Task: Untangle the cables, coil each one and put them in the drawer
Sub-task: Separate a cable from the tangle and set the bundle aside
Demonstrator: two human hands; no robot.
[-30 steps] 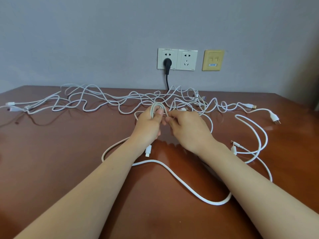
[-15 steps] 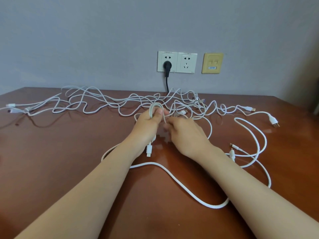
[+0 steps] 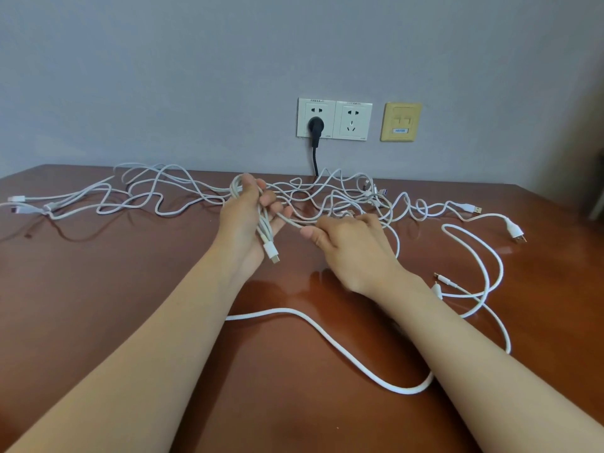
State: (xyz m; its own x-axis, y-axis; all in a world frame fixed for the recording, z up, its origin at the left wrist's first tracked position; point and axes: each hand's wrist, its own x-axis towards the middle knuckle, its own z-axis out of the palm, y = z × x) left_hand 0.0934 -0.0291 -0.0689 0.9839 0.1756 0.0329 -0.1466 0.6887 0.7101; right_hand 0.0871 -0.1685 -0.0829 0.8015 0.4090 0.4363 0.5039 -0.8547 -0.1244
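A: So, where is the thin cable [image 3: 270, 247] sitting?
B: Its loops are resting in the left hand [image 3: 242, 223], fingers curling round them; the right hand [image 3: 349, 253] is pinching the strand. I'd be feeding slack gently, avoiding snagging the tangle [image 3: 327, 194].

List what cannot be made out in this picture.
Head view:
Thick cable: partly hidden under both forearms.
Far tangle: too thin to count cables.
Left hand: fingers hide how many thin cable loops it grips.
Plug at left edge: cable cut off.
Drawer: outside the frame.
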